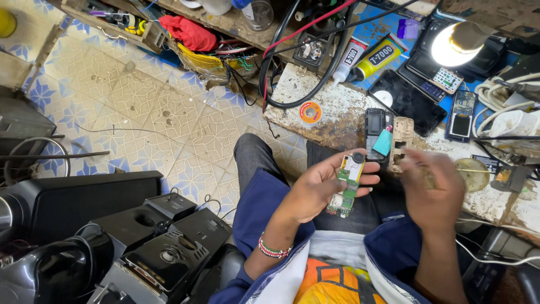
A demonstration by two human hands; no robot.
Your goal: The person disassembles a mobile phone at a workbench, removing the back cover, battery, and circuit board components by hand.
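Left hand pinching green circuit board by edges; right hand blurred, grip unclear. Best keep board steady, level.

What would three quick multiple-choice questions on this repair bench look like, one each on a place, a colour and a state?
1. Where is the circuit board?
A. In the left hand
B. On the floor
C. Under the lamp

2. What colour is the cloth on the shelf?
A. Blue
B. Red
C. White

3. How does the right hand look?
A. Sharp and flat on the bench
B. Blurred, raised near the phone shells
C. Out of sight

Answers:
1 A: the fingers hold the green board above the lap.
2 B: the crumpled cloth is plainly red.
3 B: the hand is smeared by blur, so whether it holds anything cannot be told.
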